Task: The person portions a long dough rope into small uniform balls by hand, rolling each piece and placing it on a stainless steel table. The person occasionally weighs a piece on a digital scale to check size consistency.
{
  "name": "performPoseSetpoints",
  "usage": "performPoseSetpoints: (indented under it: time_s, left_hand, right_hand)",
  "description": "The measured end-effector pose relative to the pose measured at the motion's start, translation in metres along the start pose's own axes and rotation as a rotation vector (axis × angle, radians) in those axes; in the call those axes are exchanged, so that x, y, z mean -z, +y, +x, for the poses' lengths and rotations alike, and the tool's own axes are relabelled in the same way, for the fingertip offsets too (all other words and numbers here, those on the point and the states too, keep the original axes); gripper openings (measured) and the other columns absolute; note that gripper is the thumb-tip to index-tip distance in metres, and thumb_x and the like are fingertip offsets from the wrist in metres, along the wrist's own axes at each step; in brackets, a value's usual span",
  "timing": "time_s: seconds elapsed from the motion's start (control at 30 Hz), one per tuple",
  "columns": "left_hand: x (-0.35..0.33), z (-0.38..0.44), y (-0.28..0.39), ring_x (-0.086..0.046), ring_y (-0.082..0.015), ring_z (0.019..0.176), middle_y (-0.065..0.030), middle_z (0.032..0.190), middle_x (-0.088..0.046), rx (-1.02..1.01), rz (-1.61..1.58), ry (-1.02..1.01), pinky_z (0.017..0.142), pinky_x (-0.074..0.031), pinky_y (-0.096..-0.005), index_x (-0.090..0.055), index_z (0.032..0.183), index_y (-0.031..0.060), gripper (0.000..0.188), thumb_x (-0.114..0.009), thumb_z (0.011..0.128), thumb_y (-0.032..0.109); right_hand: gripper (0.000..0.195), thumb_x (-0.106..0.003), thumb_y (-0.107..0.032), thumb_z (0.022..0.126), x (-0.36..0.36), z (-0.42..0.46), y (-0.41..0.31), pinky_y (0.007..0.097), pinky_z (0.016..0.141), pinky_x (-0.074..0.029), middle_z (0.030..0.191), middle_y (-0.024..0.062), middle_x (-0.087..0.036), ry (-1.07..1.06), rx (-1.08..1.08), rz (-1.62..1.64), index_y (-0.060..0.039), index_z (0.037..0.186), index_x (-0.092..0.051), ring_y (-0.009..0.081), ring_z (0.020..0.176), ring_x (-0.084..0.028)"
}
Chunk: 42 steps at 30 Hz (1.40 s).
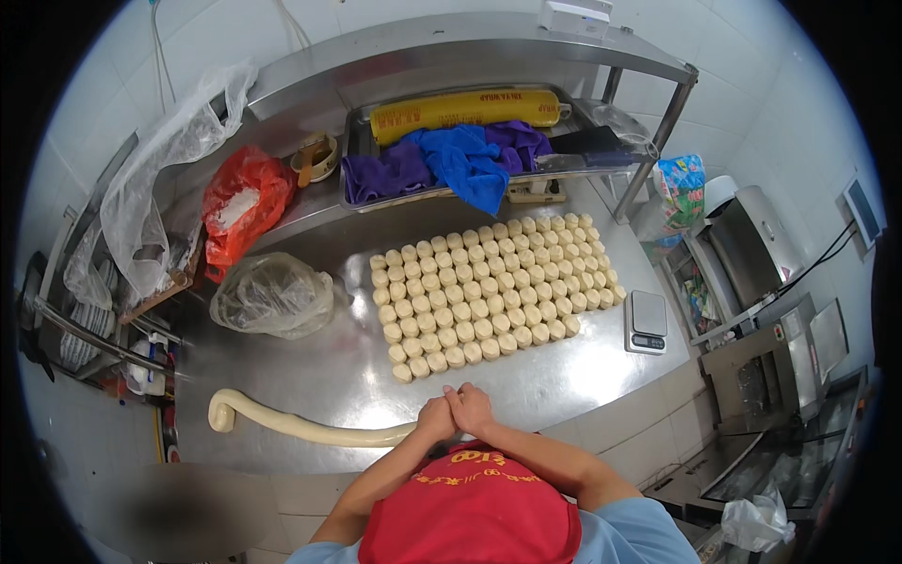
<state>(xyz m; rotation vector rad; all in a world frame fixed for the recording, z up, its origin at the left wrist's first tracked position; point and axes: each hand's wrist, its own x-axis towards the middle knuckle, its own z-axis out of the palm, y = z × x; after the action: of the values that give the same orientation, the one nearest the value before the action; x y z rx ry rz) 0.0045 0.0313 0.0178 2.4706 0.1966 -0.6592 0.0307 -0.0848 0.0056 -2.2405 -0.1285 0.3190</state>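
Note:
My left hand (437, 419) and my right hand (471, 409) meet at the front of the steel table, the right partly over the left. A long, smooth dough rope (310, 427) stretches from the left, its left end curled back, and passes out of sight at my left wrist. Whether either hand grips dough is hidden by the fingers. Just beyond my fingertips stand many small cut dough pieces (483, 290), packed upright in close rows; the nearest rows stop short on the right.
A digital scale (647, 321) rests at the table's right. Left are a clear plastic bag (273, 295) and a red bag of white powder (243, 204). Behind, a metal tray (363, 205) holds a yellow wrap roll (465, 113) and cloths (458, 158). A shelf (451, 35) spans above.

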Motion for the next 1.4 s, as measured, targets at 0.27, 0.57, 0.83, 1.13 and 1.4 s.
performPoseSetpoints:
  time_s: [0.27, 0.57, 0.83, 1.13, 1.4]
  left_hand:
    - [0.003, -0.004, 0.015, -0.07, -0.0401, 0.097, -0.0238, 0.101, -0.072, 0.046, 0.069, 0.044, 0.084, -0.056, -0.0484, -0.071, 0.105, 0.0038, 0.033, -0.068, 0.082, 0.028]
    - [-0.019, -0.002, 0.015, -0.073, -0.0336, 0.089, -0.0156, 0.095, -0.073, -0.074, 0.31, 0.157, 0.077, -0.058, -0.0468, -0.068, 0.1, 0.0069, 0.026, -0.07, 0.08, 0.023]
    - [-0.016, -0.007, 0.029, -0.072, -0.0324, 0.089, -0.0135, 0.093, -0.072, -0.056, 0.394, 0.187, 0.075, -0.057, -0.0457, -0.071, 0.094, 0.0081, 0.02, -0.069, 0.08, 0.022]
    - [-0.019, 0.039, 0.014, -0.068, -0.0342, 0.094, -0.0153, 0.1, -0.07, 0.199, 0.358, 0.014, 0.081, -0.057, -0.0457, -0.065, 0.107, 0.0063, 0.036, -0.073, 0.077, 0.025]
    - [-0.017, -0.004, 0.029, -0.057, -0.0376, 0.115, -0.0205, 0.12, -0.059, 0.149, 0.389, 0.056, 0.094, -0.053, -0.0475, -0.055, 0.12, 0.0042, 0.057, -0.077, 0.07, 0.019]
  right_hand:
    - [0.05, -0.054, -0.045, 0.096, -0.005, 0.008, 0.01, 0.0525, 0.081, -0.051, 0.087, 0.0298, -0.068, -0.014, -0.07, 0.059, 0.0029, 0.085, -0.066, 0.0477, 0.086, -0.065]
    - [0.037, -0.058, -0.031, 0.09, -0.028, 0.011, 0.049, 0.0479, 0.073, -0.053, 0.087, 0.0269, -0.07, -0.002, -0.294, 0.155, 0.003, 0.089, -0.072, 0.0406, 0.078, -0.068]
    - [0.025, -0.066, -0.023, 0.087, 0.004, 0.004, 0.025, 0.0385, 0.043, -0.045, 0.079, 0.0149, -0.068, -0.156, -0.796, 0.662, 0.0014, 0.09, -0.068, 0.0234, 0.056, -0.062]
    - [0.018, -0.068, -0.021, 0.089, 0.141, -0.031, -0.095, 0.0257, 0.065, -0.049, 0.084, 0.0036, -0.067, -0.75, 0.745, 0.785, -0.006, 0.099, -0.067, 0.0147, 0.078, -0.064]
    - [0.015, -0.056, -0.017, 0.095, 0.252, 0.07, 0.172, 0.0266, 0.038, -0.042, 0.076, 0.0098, -0.063, 0.228, -0.559, 1.214, -0.0034, 0.094, -0.06, 0.0189, 0.059, -0.063]
